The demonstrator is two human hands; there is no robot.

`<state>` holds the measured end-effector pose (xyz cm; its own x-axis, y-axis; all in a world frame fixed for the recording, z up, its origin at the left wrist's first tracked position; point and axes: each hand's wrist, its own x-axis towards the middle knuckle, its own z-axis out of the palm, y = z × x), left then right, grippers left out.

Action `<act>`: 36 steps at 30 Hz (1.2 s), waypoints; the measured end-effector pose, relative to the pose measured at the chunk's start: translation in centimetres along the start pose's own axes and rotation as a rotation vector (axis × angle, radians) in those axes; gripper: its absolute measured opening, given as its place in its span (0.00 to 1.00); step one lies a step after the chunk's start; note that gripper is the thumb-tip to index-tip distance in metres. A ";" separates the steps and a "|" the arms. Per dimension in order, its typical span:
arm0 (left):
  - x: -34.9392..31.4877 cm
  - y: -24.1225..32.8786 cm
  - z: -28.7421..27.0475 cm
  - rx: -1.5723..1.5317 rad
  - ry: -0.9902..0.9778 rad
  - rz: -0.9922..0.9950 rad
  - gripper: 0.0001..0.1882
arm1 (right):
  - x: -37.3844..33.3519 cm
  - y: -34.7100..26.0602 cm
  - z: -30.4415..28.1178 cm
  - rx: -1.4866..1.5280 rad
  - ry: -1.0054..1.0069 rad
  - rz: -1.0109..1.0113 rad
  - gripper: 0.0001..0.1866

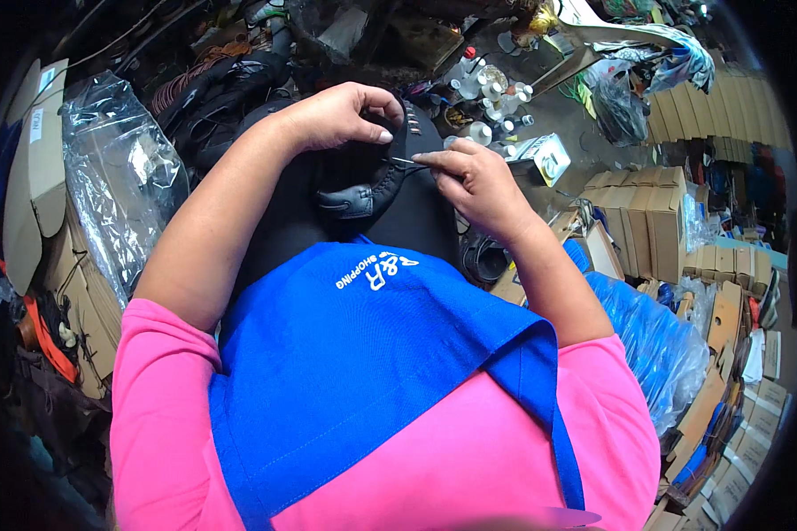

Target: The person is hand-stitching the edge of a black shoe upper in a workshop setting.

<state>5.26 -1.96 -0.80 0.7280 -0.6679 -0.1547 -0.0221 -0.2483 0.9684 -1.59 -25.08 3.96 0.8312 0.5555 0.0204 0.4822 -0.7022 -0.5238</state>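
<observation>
A black leather shoe (352, 202) lies over my dark-clad lap, its rounded end toward me. My left hand (341, 117) is closed on the far part of the shoe, thumb and fingers bent around its edge. From the right, my right hand (480, 181) pinches a thin, shiny needle (402, 160), whose tip points left at the shoe's side. Short, light marks like stitches (413, 121) run in a row beside the left fingertips. Much of the shoe's far part merges with the dark cloth beneath.
Several bottles (496, 97) and a white can (545, 157) stand beyond my right hand. Cardboard boxes (642, 208) and a blue plastic-wrapped bundle (642, 332) are at the right. Clear plastic wrap (119, 159) lies at the left, beside cardboard. A blue apron (363, 336) covers my front.
</observation>
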 end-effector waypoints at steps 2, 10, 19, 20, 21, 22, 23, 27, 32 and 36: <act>-0.1 0.0 -0.2 -0.027 -0.089 0.006 0.15 | 0.1 -0.1 -0.1 -0.006 0.006 -0.002 0.12; -0.5 0.4 -0.5 0.070 -0.127 -0.027 0.20 | 0.4 -0.4 -0.3 -0.105 0.010 -0.010 0.11; -0.7 0.5 -0.6 0.025 -0.148 -0.046 0.21 | 0.7 -0.6 -0.4 -0.047 -0.007 0.002 0.11; -0.7 0.5 -0.6 0.030 -0.147 -0.045 0.21 | 0.7 -0.5 -0.4 -0.071 -0.015 0.010 0.11; -0.6 0.5 -0.6 0.030 -0.147 -0.046 0.21 | 0.7 -0.5 -0.4 -0.098 -0.021 0.034 0.11; -0.6 0.5 -0.6 0.040 -0.152 -0.061 0.22 | 0.7 -0.5 -0.4 -0.095 -0.022 0.020 0.11; -0.6 0.5 -0.6 0.038 -0.161 -0.053 0.22 | 0.7 -0.4 -0.4 -0.069 -0.026 0.031 0.11; -0.4 0.5 -0.6 0.055 -0.151 -0.043 0.21 | 0.8 -0.3 -0.5 0.029 -0.033 0.087 0.12; -0.4 0.7 -0.7 0.028 -0.170 -0.052 0.21 | 0.8 -0.1 -0.7 0.023 -0.038 0.057 0.12; -0.3 0.6 -0.7 0.016 -0.172 -0.048 0.21 | 0.7 0.2 -0.5 0.007 -0.037 0.033 0.12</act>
<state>5.51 -1.42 0.00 0.6005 -0.7648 -0.2336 -0.0020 -0.2935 0.9559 -0.72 -25.06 4.33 0.8355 0.5487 -0.0286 0.4528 -0.7173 -0.5296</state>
